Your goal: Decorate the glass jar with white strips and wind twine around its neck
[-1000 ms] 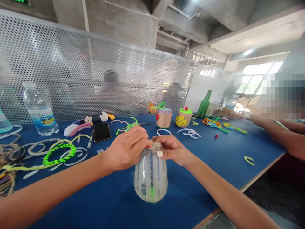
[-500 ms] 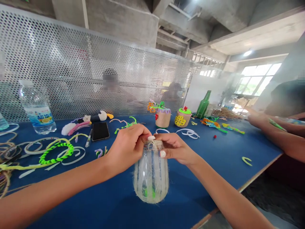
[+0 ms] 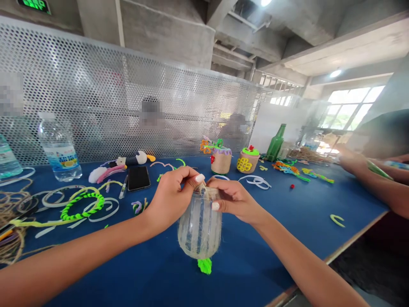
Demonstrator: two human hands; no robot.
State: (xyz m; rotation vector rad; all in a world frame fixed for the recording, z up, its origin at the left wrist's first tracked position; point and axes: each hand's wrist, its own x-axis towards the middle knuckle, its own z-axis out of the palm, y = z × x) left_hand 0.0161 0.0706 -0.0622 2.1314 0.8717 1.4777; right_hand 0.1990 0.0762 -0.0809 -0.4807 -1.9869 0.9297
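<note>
A clear glass jar with pale fibre and blue-grey vertical stripes on its side hangs by the neck between my hands. My left hand pinches jute twine at the jar's neck. My right hand grips the opposite side of the neck, its fingers close to the twine. A green fuzzy piece shows on the blue table, just below the jar's base. Whether it touches the jar, I cannot tell.
Coiled twine, green-and-black twisted rings, a phone and a water bottle lie left. Decorated jars and a green glass bottle stand beyond. A co-worker's hand is at right.
The jar has risen and shifted slightly left, and the green piece now shows below its base instead of through the glass. My fingers have closed in on the twine at the neck.
</note>
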